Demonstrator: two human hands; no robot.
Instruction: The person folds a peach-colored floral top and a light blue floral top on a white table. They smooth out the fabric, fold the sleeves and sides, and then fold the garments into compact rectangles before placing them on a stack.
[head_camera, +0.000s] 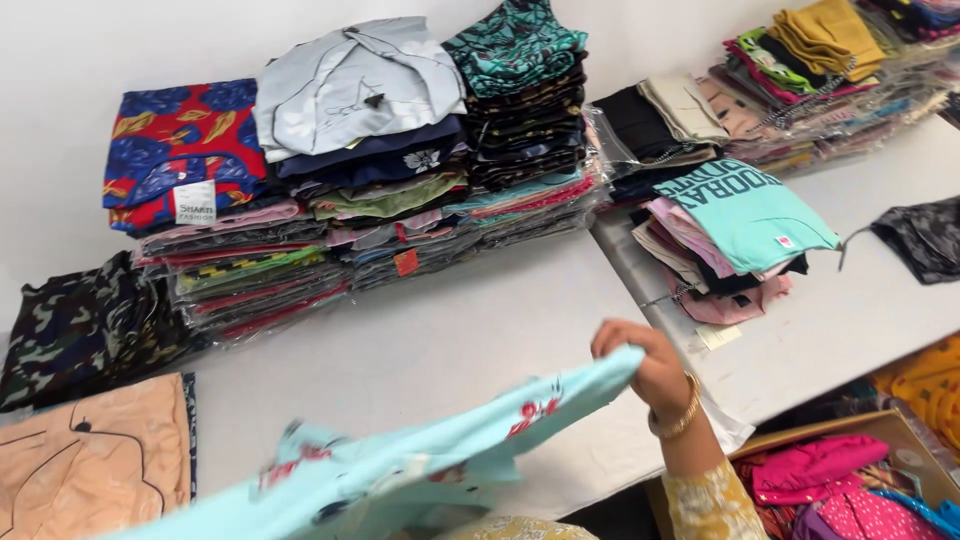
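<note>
the right hand (648, 365) is closed on the top edge of a light blue printed garment (400, 465), lifting it above the near edge of the white counter (440, 340). the cloth sags away toward 7 o'clock, blurred, and runs out of frame. the left hand is out of view, so its state cannot be told.

one risk, as i judge it: only one pinched edge of the cloth shows held, so it could slip from the fingers, or its hanging end could drag across the peach garment (95, 465) at 9 o'clock and pull it askew.

counted: one gold bangle (680, 415) on the wrist; one open cardboard box (850, 480) of pink and magenta clothes at 4 o'clock; one camouflage garment (85, 325) beyond the peach one; three tall folded piles at 12 o'clock, topped red-and-blue (180, 150), grey (355, 85) and teal (515, 45); one pile with a mint top (745, 215) at 2 o'clock; one dark piece (920, 240) lying alone at 3 o'clock. further stacks sit behind; their count is unclear.
</note>
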